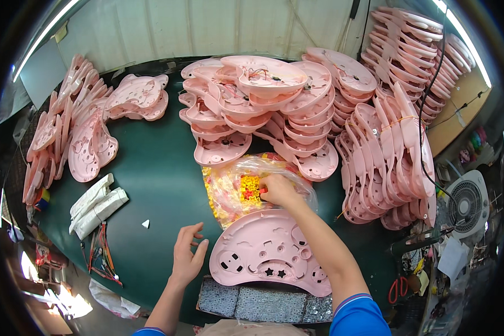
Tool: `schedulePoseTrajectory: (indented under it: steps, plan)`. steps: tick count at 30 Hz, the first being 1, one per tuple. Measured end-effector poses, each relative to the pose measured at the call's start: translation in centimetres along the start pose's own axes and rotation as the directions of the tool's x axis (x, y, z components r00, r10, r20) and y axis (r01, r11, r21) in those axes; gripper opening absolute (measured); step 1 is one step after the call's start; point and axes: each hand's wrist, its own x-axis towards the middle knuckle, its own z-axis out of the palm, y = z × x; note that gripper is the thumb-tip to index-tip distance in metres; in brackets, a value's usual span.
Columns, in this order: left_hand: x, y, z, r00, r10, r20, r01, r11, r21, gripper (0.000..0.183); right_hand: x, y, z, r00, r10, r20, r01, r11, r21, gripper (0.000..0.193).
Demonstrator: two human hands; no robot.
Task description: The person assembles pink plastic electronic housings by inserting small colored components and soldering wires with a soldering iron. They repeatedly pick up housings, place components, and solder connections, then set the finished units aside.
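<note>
My right hand (280,189) reaches into a clear plastic bag (302,182) of small yellow and red plastic pieces (250,187). Its fingers are curled together beside a red piece; whether they grip it is hidden. In front of the bag lies a pink curved plastic shell (263,252), with cut-outs, round posts and two star-shaped holes facing up. Just left of that shell my left hand (189,252) hovers, fingers apart and holding nothing. Under the shell's near edge sits a row of grey, bubbly-looking blocks (252,304).
Stacked pink shells (263,101) with wires fill the table's back, more shells (383,151) standing at right and others (89,134) at left. White wrapped bundles (98,207) and coloured wires (102,257) lie left. A fan (467,203) and red scissors (397,289) are at right.
</note>
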Motion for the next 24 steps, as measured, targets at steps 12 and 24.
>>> schedulePoseTrajectory:
  steps: [12, 24]
  plan:
    - [3.8, 5.2, 4.1, 0.815, 0.283, 0.506, -0.259, 0.959, -0.119, 0.025, -19.9, -8.1, -1.7, 0.940, -0.167, 0.298, 0.071, 0.949, 0.307, 0.029]
    - [4.3, 5.1, 10.0, 0.453, 0.301, 0.839, -0.489, 0.871, -0.048, 0.013, -22.9, -6.2, -3.0, 0.991, -0.019, 0.130, -0.009, 0.977, 0.214, 0.023]
